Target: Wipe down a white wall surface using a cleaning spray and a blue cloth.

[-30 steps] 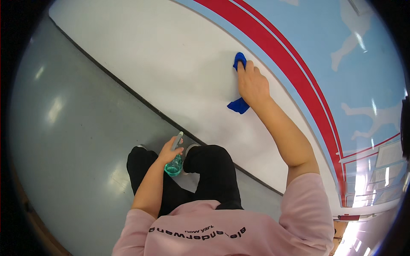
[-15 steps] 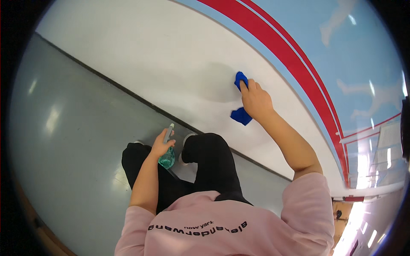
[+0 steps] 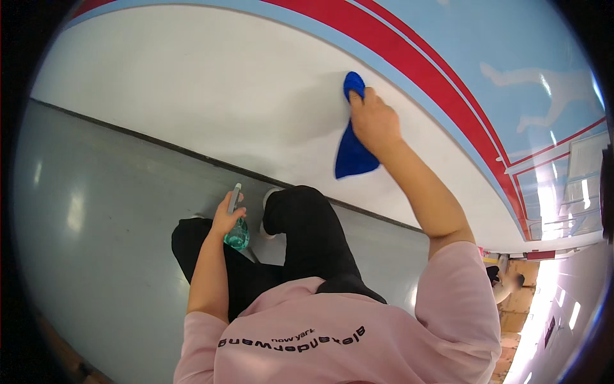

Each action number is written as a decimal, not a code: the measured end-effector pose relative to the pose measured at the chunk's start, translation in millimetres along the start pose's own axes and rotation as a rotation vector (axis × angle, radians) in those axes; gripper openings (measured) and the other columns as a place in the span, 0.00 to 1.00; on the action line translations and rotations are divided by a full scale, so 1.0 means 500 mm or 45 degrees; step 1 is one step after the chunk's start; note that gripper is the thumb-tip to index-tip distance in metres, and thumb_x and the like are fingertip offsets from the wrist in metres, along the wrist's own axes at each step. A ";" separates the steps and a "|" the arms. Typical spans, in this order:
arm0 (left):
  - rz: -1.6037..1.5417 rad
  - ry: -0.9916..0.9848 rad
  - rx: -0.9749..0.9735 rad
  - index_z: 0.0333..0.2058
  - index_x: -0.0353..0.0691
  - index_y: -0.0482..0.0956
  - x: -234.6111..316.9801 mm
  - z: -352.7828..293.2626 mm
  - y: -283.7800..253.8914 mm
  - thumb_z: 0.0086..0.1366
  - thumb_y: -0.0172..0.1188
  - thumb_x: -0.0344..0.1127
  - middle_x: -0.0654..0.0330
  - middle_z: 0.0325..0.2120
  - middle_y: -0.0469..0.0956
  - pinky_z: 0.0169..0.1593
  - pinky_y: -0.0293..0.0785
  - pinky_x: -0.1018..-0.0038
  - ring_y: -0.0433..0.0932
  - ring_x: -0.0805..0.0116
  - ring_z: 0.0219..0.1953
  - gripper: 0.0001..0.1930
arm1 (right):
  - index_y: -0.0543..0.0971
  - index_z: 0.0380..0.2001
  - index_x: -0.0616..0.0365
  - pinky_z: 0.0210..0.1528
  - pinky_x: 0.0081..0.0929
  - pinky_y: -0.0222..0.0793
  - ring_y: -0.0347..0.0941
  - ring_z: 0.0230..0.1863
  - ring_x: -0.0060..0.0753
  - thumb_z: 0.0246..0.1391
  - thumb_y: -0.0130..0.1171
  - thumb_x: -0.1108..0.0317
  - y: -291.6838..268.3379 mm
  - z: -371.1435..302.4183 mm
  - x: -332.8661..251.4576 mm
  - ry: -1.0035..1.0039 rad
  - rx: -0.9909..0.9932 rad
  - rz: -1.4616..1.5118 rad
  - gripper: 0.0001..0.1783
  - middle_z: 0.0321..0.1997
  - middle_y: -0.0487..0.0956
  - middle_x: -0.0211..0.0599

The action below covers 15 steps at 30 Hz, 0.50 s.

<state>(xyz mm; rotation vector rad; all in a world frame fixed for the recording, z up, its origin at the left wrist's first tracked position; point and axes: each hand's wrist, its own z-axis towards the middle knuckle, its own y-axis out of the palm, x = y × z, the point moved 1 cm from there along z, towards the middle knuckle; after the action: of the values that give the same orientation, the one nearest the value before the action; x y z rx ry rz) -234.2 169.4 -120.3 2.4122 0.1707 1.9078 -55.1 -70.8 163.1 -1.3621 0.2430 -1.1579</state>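
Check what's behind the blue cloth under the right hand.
The blue cloth is pressed by the right hand against the white wall band, below the red stripes. White paint shows all around it; the patch directly behind the cloth is covered and cannot be seen.

One package shows: a small spray bottle just left of the frame's centre. Its body is clear green-blue and rounded, with a slim grey spray head on top. Whether it carries a label cannot be told. No sign or screen can be told for sure; the small shapes at the right edge are too blurred.
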 end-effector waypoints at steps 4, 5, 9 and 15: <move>0.079 0.000 -0.005 0.42 0.39 0.65 0.002 -0.003 0.003 0.48 0.54 0.25 0.57 0.36 0.69 0.32 0.70 0.74 0.73 0.70 0.24 0.20 | 0.71 0.43 0.52 0.25 0.29 0.70 0.71 0.32 0.35 0.46 0.47 0.68 0.054 -0.018 -0.012 -0.055 -0.045 0.030 0.18 0.33 0.67 0.38; 0.087 0.003 -0.006 0.42 0.39 0.65 -0.001 -0.006 0.003 0.48 0.54 0.25 0.57 0.36 0.69 0.32 0.70 0.74 0.73 0.70 0.24 0.20 | 0.72 0.43 0.51 0.25 0.29 0.70 0.70 0.32 0.34 0.45 0.47 0.69 0.060 -0.030 -0.014 -0.105 -0.106 0.048 0.18 0.34 0.67 0.38; -0.033 -0.002 0.047 0.41 0.38 0.65 -0.016 -0.012 -0.009 0.48 0.53 0.24 0.58 0.35 0.69 0.32 0.70 0.75 0.73 0.70 0.24 0.19 | 0.72 0.42 0.51 0.22 0.27 0.70 0.70 0.28 0.32 0.44 0.49 0.68 0.034 -0.035 0.019 -0.042 0.037 -0.019 0.18 0.30 0.66 0.35; 0.009 0.006 -0.003 0.40 0.38 0.65 0.002 -0.005 -0.007 0.47 0.52 0.23 0.59 0.35 0.69 0.31 0.70 0.75 0.73 0.71 0.24 0.18 | 0.70 0.43 0.52 0.25 0.31 0.71 0.72 0.27 0.37 0.44 0.50 0.66 -0.023 -0.024 0.038 0.202 0.127 -0.017 0.18 0.32 0.69 0.39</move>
<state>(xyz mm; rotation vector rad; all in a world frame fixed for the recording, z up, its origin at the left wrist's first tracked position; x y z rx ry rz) -236.8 173.2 -119.1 2.4098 0.1601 1.9156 -60.7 -90.2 178.4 -1.1874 0.2864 -1.2749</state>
